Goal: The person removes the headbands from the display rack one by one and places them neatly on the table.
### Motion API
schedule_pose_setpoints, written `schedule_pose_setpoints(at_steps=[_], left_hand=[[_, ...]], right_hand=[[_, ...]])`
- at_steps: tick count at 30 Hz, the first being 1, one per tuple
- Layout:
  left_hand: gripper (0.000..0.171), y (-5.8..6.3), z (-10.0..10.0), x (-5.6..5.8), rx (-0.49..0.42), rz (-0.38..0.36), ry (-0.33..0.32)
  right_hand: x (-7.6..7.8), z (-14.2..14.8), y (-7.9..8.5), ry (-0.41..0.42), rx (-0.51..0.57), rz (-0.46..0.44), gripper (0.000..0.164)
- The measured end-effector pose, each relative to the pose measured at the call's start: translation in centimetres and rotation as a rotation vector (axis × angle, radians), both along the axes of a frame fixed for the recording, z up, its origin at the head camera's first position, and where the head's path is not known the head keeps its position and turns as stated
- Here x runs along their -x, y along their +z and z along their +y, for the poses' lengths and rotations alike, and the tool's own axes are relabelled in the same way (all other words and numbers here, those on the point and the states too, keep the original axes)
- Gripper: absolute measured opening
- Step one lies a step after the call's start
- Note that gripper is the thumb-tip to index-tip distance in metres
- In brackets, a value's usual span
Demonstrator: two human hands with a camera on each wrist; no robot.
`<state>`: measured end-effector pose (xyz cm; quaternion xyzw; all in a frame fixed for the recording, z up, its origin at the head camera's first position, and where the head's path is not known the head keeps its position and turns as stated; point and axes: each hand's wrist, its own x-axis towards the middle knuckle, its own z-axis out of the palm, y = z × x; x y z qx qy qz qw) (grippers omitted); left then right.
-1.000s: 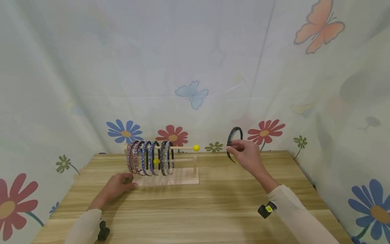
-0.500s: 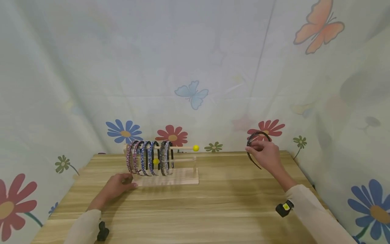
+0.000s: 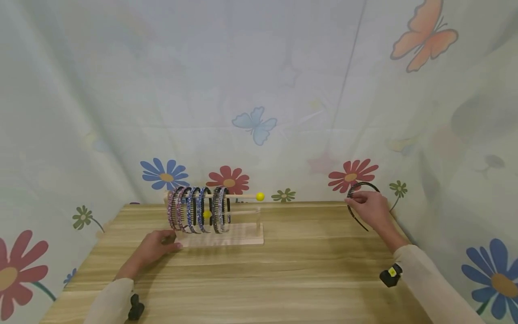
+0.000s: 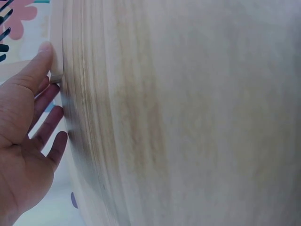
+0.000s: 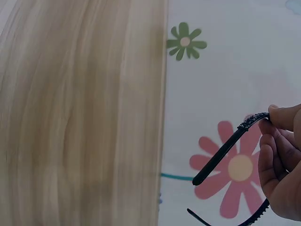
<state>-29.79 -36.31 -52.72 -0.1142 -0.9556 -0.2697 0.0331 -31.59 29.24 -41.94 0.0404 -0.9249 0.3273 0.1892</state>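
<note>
My right hand (image 3: 370, 209) pinches a black toothed headband (image 3: 364, 184) between thumb and fingers, above the table's right side. In the right wrist view the headband (image 5: 218, 157) shows a glittery patch near the thumb, and its two ends point away from the hand. At left, my left hand (image 3: 151, 246) holds the near left corner of a wooden display stand (image 3: 243, 234), thumb along the front edge. The left wrist view shows the thumb and forefinger at the corner of the stand's base (image 4: 56, 66), other fingers loosely bent.
Several glittery headbands (image 3: 200, 211), pink, blue and dark, hang on the stand's upper rod. A yellow ball (image 3: 260, 196) caps that rod's right end; another yellow ball (image 3: 207, 214) shows between the headbands. Behind the wooden table (image 3: 283, 279) hangs a flowered cloth (image 3: 259, 81).
The right hand has moved rightward and slightly down with the black headband, away from the stand, and the headband has turned to face more broadly. The left hand and stand stay put.
</note>
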Motion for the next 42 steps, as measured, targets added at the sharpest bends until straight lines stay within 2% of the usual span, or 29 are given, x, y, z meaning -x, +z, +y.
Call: schedule_pose_setpoints(at_steps=[16,26,37,42], left_hand=[[0.036,-0.3,-0.2,0.3,-0.001,-0.005,-0.004],[0.044,-0.5,-0.2,0.5,-0.015,-0.013,-0.002],[0.036,-0.3,-0.2,0.2,0.007,0.011,-0.001],[0.041,-0.4,-0.2,0.0,0.002,0.006,-0.001]], right_hand=[[1.1,4.2,-4.1,-0.033,-0.113,-0.002,0.032],[1.7,6.2,-6.2,-0.073,-0.145,-0.081,0.037],[1.9,6.8,-8.1,-0.074,-0.131,-0.075,0.023],[2.1,7.2,-8.8,-0.059,-0.138,-0.055,0.020]])
